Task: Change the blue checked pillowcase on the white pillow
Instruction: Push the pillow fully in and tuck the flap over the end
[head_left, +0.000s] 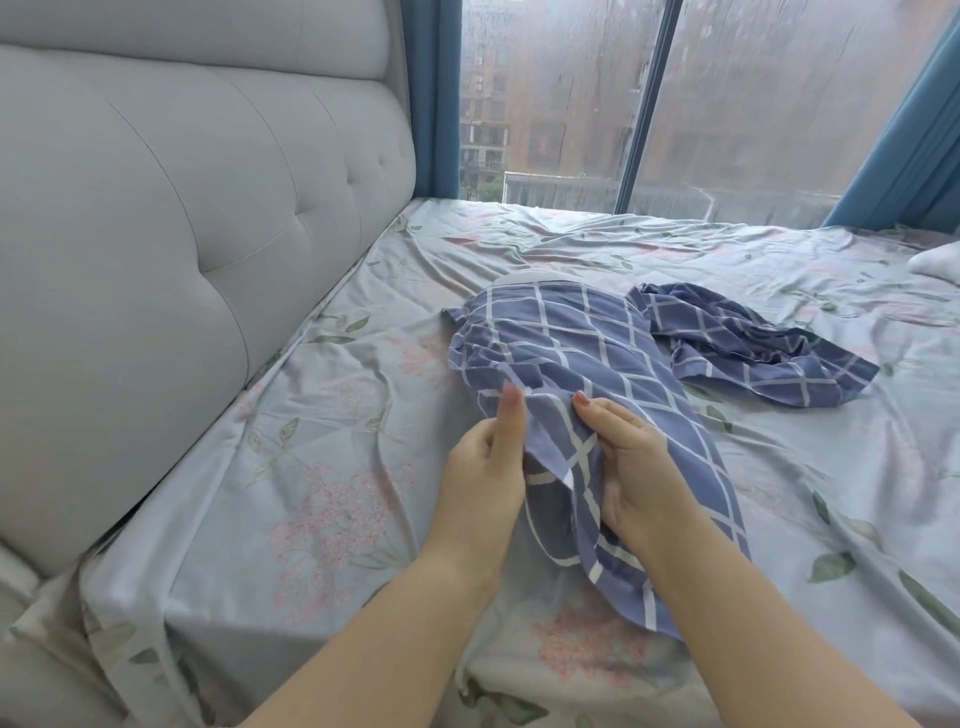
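left hand (483, 467): fingers curled, thumb up, pinching the near hem of the blue checked pillowcase (587, 353). right hand (631, 470): grips the same hem, thumb on top, on the side farther from the headboard (182, 260). both hands in contact, neither nearer.

case lies straight ahead of the hands, long axis running away from them, roughly alongside the headboard. white pillow (524, 279) shows only at the far end. judgement: any pull runs along that axis.

second checked case (753, 353) lies crumpled on the floral sheet (322, 519), farther from the headboard.
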